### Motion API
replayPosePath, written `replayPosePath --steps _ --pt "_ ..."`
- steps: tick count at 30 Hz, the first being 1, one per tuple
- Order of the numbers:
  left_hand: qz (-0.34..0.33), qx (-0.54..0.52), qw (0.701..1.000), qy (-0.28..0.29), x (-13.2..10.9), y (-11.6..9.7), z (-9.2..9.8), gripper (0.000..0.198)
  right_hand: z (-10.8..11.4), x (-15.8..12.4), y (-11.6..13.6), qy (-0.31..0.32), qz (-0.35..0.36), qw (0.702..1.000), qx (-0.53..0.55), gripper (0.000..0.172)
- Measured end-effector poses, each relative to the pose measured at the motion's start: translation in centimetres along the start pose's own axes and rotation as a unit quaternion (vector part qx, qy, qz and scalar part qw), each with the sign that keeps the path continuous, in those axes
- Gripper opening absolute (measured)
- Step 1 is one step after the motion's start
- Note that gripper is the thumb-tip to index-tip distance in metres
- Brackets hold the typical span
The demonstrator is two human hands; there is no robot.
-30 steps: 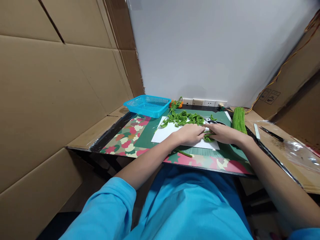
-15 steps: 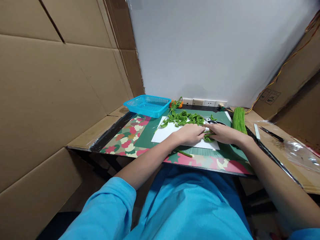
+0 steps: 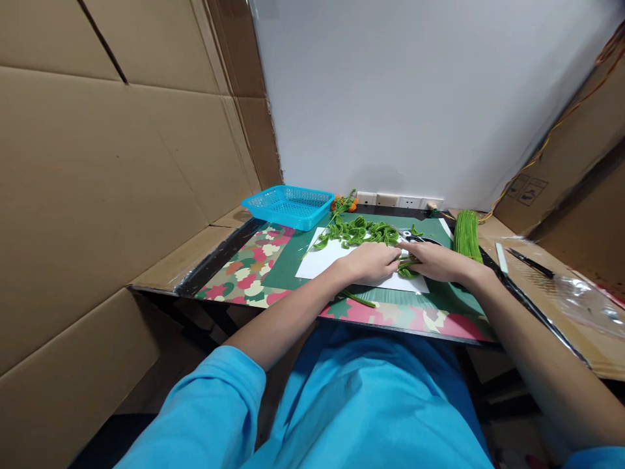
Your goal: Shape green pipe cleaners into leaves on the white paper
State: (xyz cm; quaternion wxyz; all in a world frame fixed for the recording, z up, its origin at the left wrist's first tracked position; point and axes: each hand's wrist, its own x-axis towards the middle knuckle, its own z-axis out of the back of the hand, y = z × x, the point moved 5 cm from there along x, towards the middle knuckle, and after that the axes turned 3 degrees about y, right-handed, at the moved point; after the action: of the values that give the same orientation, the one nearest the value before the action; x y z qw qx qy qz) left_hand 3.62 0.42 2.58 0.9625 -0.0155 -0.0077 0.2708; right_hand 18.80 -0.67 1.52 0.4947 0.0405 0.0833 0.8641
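- Blue shirt [image 3: 371, 404] fills the nearest ground, below the bench's near edge. What lies just past that edge?
- One loose green stem [image 3: 359, 299], slantwise on the camouflage mat [image 3: 244, 270], close under the left wrist. The mat's near-left corner is bare.
- Hands?
- Left hand [image 3: 372, 262] and right hand [image 3: 436, 260] meet mid-bench over the near-right corner of a white sheet [image 3: 319, 262]. Both are curled, knuckles up, fingertips pinched together on a small green chenille piece [image 3: 406, 267] between them. It sits low on the sheet; I cannot tell whether it is lifted off it.
- Room either side?
- Left of the left hand the sheet is open, then a green board [image 3: 291, 255], then mat out to the bench's left edge. On the right it is tighter: a bundle of straight green stems [image 3: 467, 233] lies lengthwise along the right edge, just beyond the right wrist.
- Behind the hands?
- A heap of curled green pieces [image 3: 359, 229] across the sheet's far edge, near the knuckles. Scissors [image 3: 416, 237] just right of the heap.
- Far edge?
- A blue basket [image 3: 289, 205] at the far-left corner, overhanging the mat. An orange flower [image 3: 344, 204] beside it.
- Off the bench?
- Cardboard on the right carries a white strip [image 3: 501, 256], a black tool [image 3: 530, 262] and clear plastic [image 3: 586, 298], well apart from the hands.
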Motion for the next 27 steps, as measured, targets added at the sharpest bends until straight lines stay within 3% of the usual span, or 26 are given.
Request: replayPosePath --steps 12,17,27 --pt "0.005 -0.018 1.000 0.003 -0.06 0.01 0.05 0.039 0.09 -0.03 0.09 -0.009 0.010 1.000 -0.002 0.046" --pt "0.007 -0.023 1.000 0.000 -0.14 -0.07 0.23 0.038 -0.07 -0.02 -0.01 0.000 0.009 1.000 0.000 0.040" --pt "0.002 -0.013 1.000 -0.001 -0.02 0.07 -0.04 0.039 -0.02 -0.03 0.00 -0.008 0.008 1.000 0.003 0.045"
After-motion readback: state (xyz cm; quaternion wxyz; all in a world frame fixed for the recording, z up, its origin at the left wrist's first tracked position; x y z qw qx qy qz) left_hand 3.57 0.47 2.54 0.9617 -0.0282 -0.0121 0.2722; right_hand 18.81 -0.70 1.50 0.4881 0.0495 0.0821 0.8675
